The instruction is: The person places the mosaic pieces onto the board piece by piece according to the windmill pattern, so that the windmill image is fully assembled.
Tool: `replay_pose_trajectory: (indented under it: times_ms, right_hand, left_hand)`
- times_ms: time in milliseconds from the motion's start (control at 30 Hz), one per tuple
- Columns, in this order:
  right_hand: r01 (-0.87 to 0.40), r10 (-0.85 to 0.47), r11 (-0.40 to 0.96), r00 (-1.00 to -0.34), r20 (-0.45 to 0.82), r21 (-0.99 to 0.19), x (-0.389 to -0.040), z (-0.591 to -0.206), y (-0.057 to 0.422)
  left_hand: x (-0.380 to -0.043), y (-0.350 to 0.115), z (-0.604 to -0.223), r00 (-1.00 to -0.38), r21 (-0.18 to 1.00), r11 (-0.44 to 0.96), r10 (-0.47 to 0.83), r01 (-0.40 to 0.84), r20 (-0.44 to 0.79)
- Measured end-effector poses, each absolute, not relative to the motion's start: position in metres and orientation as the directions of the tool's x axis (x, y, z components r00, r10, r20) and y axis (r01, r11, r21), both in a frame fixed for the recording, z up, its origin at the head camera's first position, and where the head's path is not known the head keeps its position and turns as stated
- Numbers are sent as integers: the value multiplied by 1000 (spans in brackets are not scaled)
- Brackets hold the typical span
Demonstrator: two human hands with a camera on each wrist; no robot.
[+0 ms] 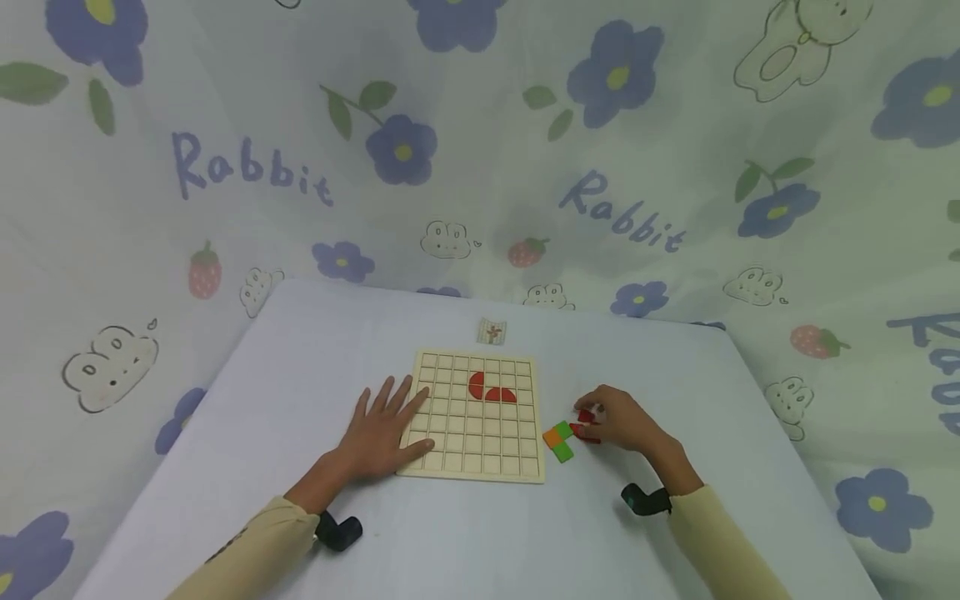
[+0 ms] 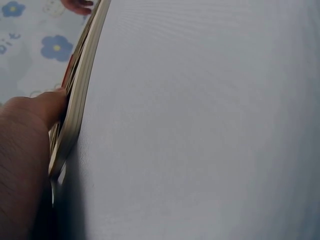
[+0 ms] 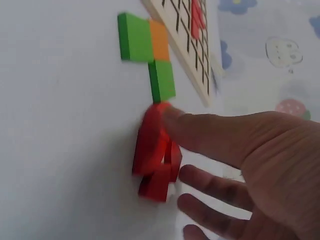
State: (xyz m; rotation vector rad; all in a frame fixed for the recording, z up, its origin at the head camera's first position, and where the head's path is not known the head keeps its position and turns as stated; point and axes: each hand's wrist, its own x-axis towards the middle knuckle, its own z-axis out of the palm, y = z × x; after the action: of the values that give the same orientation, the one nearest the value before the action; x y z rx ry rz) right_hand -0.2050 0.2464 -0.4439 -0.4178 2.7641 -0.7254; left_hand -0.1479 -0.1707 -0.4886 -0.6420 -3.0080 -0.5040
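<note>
A wooden grid board (image 1: 468, 477) lies flat on the table, with red rounded blocks (image 1: 477, 386) in some of its upper squares. The left hand (image 1: 381, 437) rests on the board's left edge, fingers spread; in the left wrist view its thumb (image 2: 50, 105) lies along the rim. To the right of the board, the right hand (image 1: 618, 421) bends over a few red blocks (image 1: 587, 415). In the right wrist view its thumb presses one red curved block (image 3: 150, 142), which is blurred. Its other fingertips are at the far side of the red cluster, partly hiding the contact.
Two green blocks (image 1: 562, 452) and an orange block (image 1: 552, 438) lie between the board and the right hand. A small patterned card (image 1: 492, 332) lies behind the board. A printed cloth (image 1: 480, 167) hangs around the white table (image 1: 360, 325).
</note>
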Motion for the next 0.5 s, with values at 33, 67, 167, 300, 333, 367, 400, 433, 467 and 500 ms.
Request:
replay_pose_trajectory:
  times_ms: [33, 67, 167, 300, 333, 367, 400, 433, 467, 500]
  right_hand:
    - [-190, -323, 839, -928, -186, -510, -204, -446, 250]
    - [-174, -313, 842, -928, -201, -510, -203, -449, 253]
    - [-149, -303, 830, -930, -209, -538, -201, -457, 259]
    - [-139, -293, 809, -938, -186, -572, -201, -461, 259]
    - [-133, -287, 809, -939, -189, -572, -202, -461, 257]
    - [-129, -284, 811, -939, -192, -570, -202, -460, 256]
    - [-127, -282, 814, -939, -196, -566, -203, -458, 255]
    - [-120, -276, 818, -940, -201, -562, -204, -457, 254]
    - [-114, -270, 824, -941, -206, -556, -205, -456, 253]
    - [-114, -267, 827, -941, -207, -550, -206, -454, 252]
  left_hand:
    - [-147, -170, -490, -915, 305, 864, 395, 399, 80]
    - [-146, -170, -491, -916, 305, 866, 395, 397, 71]
    - [-144, -170, -493, -918, 303, 868, 391, 393, 70]
    - [-143, -170, -494, -920, 306, 869, 382, 389, 85]
    - [-143, -170, -493, -920, 310, 867, 382, 391, 91]
    - [-143, -170, -493, -919, 315, 864, 383, 394, 97]
    - [-144, -170, -493, -917, 322, 859, 385, 397, 105]
    - [-144, -170, -493, -916, 331, 855, 385, 400, 112]
    - [-145, -170, -494, -915, 336, 852, 386, 403, 117]
    - [-146, -170, -494, -914, 338, 850, 386, 404, 121]
